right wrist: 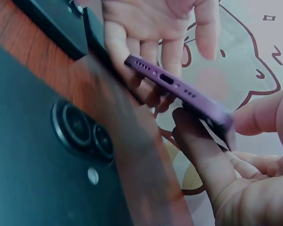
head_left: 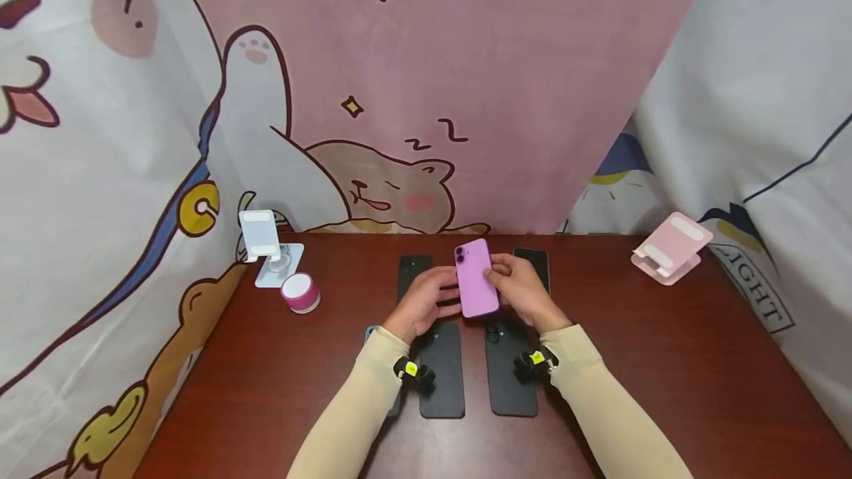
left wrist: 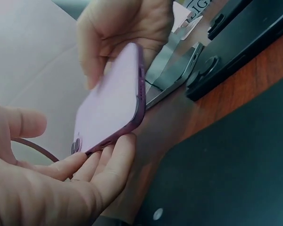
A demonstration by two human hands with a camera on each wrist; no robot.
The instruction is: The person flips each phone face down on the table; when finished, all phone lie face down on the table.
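Note:
A pink-purple smartphone (head_left: 476, 283) is held up above the table, its back with two camera lenses facing me. My right hand (head_left: 523, 288) pinches its right edge, thumb on the back and fingers behind. On the other side my left hand (head_left: 426, 298) has its fingertips against the phone's edge, while the thumb stands apart from it in the left wrist view. The phone's bottom end, with charging port and speaker holes, shows in the right wrist view. Two black phones (head_left: 442, 379) (head_left: 511, 375) lie below the hands. Another black phone (head_left: 414, 270) is partly hidden behind the left hand.
A dark-screened phone (head_left: 541, 265) lies behind the right hand, and a blue-edged phone (head_left: 394, 403) under the left forearm. At left stand a white phone stand (head_left: 261, 235) and a pink round jar (head_left: 301, 294); a pink phone stand (head_left: 672, 246) is at right. Printed cloth surrounds the table (head_left: 665, 383).

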